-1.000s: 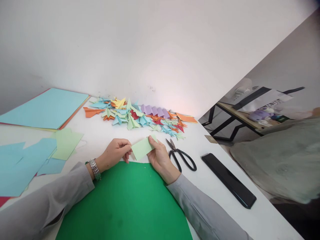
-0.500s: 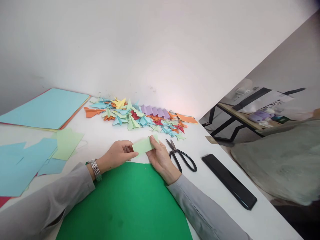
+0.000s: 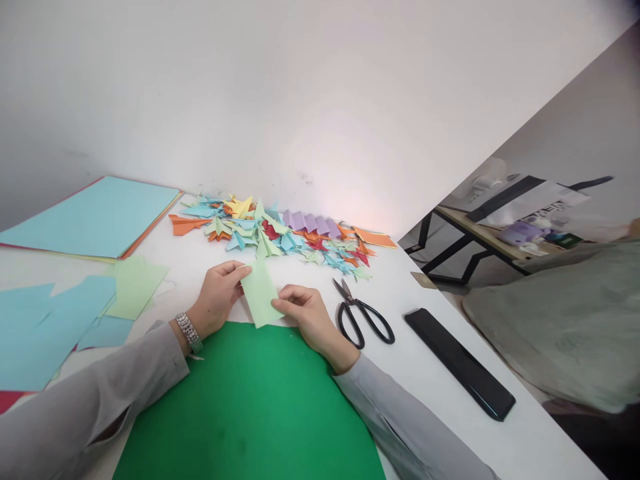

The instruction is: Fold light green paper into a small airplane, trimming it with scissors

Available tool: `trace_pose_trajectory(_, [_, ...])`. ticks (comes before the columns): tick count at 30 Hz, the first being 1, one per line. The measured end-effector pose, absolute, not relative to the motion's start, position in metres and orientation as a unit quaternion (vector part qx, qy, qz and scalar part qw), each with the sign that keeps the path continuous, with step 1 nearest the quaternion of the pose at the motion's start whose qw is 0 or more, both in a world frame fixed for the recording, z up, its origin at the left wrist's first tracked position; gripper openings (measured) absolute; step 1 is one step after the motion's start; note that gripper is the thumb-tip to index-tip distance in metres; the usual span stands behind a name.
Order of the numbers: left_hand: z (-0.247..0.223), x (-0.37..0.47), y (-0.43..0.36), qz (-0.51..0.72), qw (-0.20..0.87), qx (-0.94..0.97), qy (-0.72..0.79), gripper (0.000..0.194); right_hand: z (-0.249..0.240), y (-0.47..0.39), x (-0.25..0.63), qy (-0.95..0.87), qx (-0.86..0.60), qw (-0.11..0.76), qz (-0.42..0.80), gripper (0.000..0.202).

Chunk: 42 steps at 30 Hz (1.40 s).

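Observation:
A small light green sheet of paper (image 3: 261, 293) is held between my two hands, just above the far edge of a green mat (image 3: 250, 400). My left hand (image 3: 220, 293) pinches its upper left edge, thumb on top. On the lower right edge, the thumb and fingers of my right hand (image 3: 311, 318) are closed. The sheet stands tilted, its long side running from top to bottom. Scissors with black handles (image 3: 364, 313) lie slightly spread to the right of my right hand. Beyond the hands sits a pile of folded coloured paper pieces (image 3: 270, 230).
Blue paper sheets (image 3: 65, 333) and a light green one (image 3: 135, 287) lie at the left. Behind them is a stack of large coloured paper (image 3: 100, 217). A long black case (image 3: 459, 363) rests near the table's right edge. The wall (image 3: 280, 100) bounds the back.
The light green paper has turned from lying crosswise to upright and moved slightly left. My left hand has risen to its upper edge; my right hand has shifted lower on it.

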<state>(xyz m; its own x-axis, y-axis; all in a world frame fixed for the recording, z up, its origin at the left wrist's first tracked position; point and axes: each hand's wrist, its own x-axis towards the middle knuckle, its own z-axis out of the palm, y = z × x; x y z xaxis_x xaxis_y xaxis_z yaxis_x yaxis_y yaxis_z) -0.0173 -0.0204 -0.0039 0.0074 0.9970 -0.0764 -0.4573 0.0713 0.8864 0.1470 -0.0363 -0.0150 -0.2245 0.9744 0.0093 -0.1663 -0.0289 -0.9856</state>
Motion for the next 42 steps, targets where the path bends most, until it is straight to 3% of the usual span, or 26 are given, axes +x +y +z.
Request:
trace_pose_trajectory(5, [-0.004, -0.018, -0.025, 0.532, 0.641, 0.392, 0.391, 0.024, -0.013, -0.04, 0.145, -0.567, -0.415, 0.428, 0.569, 0.019])
trace_pose_trajectory(14, [-0.005, -0.016, -0.031, 0.441, 0.57, 0.526, 0.452, 0.022, -0.014, -0.04, 0.146, -0.584, -0.417, 0.392, 0.576, 0.031])
trace_pose_trajectory(24, [-0.006, -0.013, -0.029, 0.527, 0.591, 0.424, 0.44, 0.022, -0.012, -0.039, 0.146, -0.573, -0.427, 0.379, 0.588, 0.018])
trace_pose_trajectory(31, [-0.013, -0.014, -0.023, 0.571, 0.599, 0.364, 0.427, 0.033, -0.013, -0.039, 0.147, -0.601, -0.406, 0.392, 0.566, 0.014])
trace_pose_trajectory(39, [-0.01, -0.014, -0.022, 0.606, 0.599, 0.324, 0.411, 0.035, -0.011, -0.04, 0.149, -0.602, -0.412, 0.392, 0.56, 0.014])
trace_pose_trajectory(42, [-0.01, -0.014, -0.023, 0.589, 0.6, 0.34, 0.421, 0.036, -0.011, -0.04, 0.148, -0.587, -0.421, 0.42, 0.55, 0.024])
